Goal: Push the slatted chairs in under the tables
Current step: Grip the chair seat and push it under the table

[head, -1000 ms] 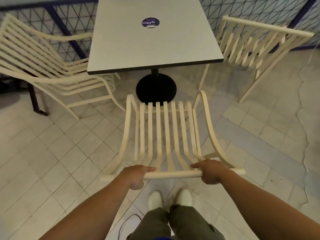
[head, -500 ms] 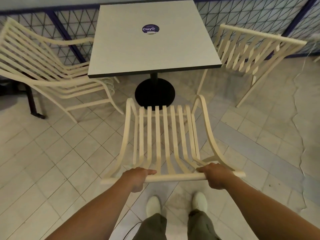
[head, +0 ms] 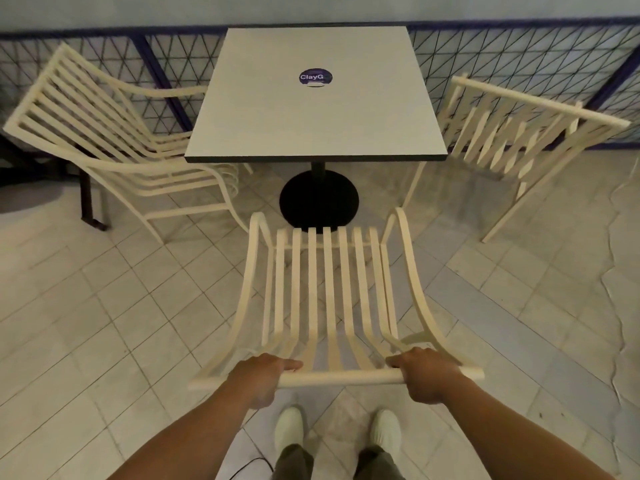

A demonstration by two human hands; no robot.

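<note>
We have stepped the slatted chair (head: 329, 299) closer, both hands (head: 258, 377) (head: 424, 375) with fingers wrapped around its top rail (head: 341, 377), seat front nearing the table (head: 311, 133).

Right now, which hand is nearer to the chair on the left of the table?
Left. The left hand grips the held chair's top rail on the side toward that chair; the right hand grips the far end.

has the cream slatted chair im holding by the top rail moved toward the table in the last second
Cannot tell. The camera itself shifts, and the cream slatted chair's front edge overlaps the table's round black base about as before. Both hands, left and right, grip its top rail.
</note>
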